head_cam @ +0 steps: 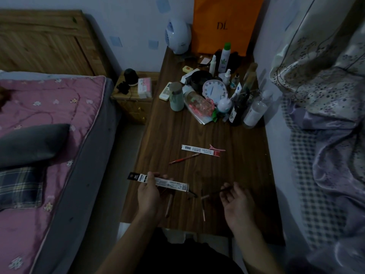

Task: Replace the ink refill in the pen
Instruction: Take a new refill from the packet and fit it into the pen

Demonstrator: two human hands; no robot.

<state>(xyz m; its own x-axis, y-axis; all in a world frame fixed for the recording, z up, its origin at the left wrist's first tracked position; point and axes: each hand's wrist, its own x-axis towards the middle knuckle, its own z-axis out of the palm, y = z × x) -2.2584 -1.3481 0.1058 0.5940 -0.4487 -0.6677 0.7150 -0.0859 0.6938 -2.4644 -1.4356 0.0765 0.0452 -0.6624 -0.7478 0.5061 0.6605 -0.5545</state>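
Note:
My left hand (148, 192) grips a long refill pack (158, 179), black at its left end and white along the rest, held level above the near part of the wooden table (243, 175). My right hand (235, 202) is palm up with loosely curled fingers, and a thin dark refill (220, 191) rests at its fingertips. Two pale pen barrel pieces (168, 205) (203, 207) lie on the table between my hands. A dark curved piece (192, 193) lies by the pack's right end. Farther off lie a red pen (184, 158) and a second white refill pack (200, 150).
A pink hair clip (217, 148) lies by the second pack. Bottles, a clock (214, 90) and jars crowd the far half of the table, with an orange bag (223, 24) at the back. A bed (49, 135) is left, bedding (325, 135) right.

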